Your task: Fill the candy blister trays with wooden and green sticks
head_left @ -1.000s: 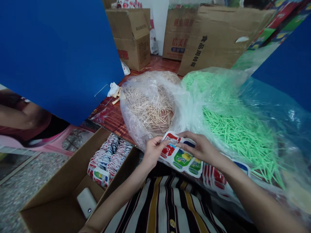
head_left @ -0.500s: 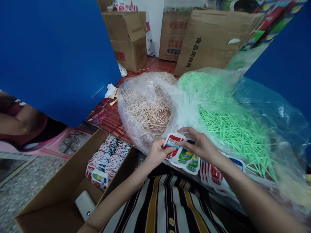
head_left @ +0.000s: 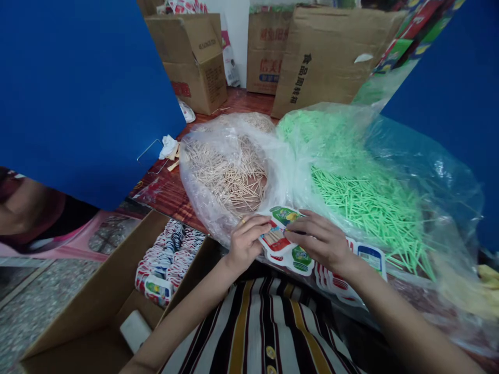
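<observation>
My left hand (head_left: pixel 246 243) is closed, its thumb and fingertips pinching the left side of a red-and-white printed card (head_left: pixel 276 240) with pale sticks showing on it. From the other side, my right hand (head_left: pixel 320 240) bends its fingers onto the card's right edge. A green printed card (head_left: pixel 285 214) with a yellow picture stands just behind, between both hands. Below my right fingers lies another green card (head_left: pixel 301 258). A fanned row of red-and-white cards (head_left: pixel 336 283) runs under my right forearm, with a blue-edged card (head_left: pixel 372 258) beside it.
Clear plastic bags hold pale wooden sticks (head_left: pixel 224 166) and bright green sticks (head_left: pixel 362 213). To the left, an open carton (head_left: pixel 78 306) contains stacked printed cards (head_left: pixel 171 259) and a white device (head_left: pixel 135 330). Cardboard boxes (head_left: pixel 331 57) stand behind; another person's arm (head_left: pixel 27 210) shows at left.
A green card now shows upright between my hands, behind the red one. My right fingers have come down onto the card's right side. The whole view has shifted slightly.
</observation>
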The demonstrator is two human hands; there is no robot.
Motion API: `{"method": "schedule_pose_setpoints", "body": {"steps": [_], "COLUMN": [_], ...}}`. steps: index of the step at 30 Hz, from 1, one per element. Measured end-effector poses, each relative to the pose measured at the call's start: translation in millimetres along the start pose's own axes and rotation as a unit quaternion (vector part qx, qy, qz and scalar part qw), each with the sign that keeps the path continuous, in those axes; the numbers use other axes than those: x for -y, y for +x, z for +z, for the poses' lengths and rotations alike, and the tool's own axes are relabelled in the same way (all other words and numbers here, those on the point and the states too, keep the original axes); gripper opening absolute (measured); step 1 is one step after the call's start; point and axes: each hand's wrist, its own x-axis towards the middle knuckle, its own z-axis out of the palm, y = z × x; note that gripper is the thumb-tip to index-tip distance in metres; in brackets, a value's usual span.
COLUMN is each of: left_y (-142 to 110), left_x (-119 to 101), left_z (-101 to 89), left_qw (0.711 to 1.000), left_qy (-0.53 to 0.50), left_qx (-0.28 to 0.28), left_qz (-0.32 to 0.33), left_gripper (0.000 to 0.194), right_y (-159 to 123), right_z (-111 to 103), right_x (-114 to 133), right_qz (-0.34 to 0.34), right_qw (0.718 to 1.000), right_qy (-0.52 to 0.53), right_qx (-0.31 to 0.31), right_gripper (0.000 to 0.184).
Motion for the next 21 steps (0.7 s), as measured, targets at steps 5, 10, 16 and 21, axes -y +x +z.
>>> {"method": "schedule_pose_setpoints", "body": {"steps": [5,10,16,21], "left_y": [-1.1,1.1,-2.7,-1.0], "left_x": [-3.0,-8.7,-10.9,-17.3], "left_z": [0.8,0.9,-1.4,-1.3], "left_qw": [0.992,0.988,0.980,0.982], "left_qy": [0.059,0.090,0.130,0.129], "left_qx": [-0.029,-0.019,0.000,0.040], "left_qz": [0.112,0.127,0.149,0.135], "left_gripper": [0.027,0.025,0.026,0.026], "right_y": [-1.0,-2.9,-2.9,-5.7], "right_z": [-14.1,-21.0,-19.8,-15.4], "right_x": [14.3,17.7,20.9,26.0], "right_qz": [-0.071,-0.095,-0.084,-0.097], "right_qw": [0.992,0.985,0.987,0.988], "right_qy": [-0.103,-0.142,-0.135,-0.120], "right_qx": [0.005,0.005,-0.011,-0.004], "right_gripper": [0.021,0.022,0.020,0.021]}}
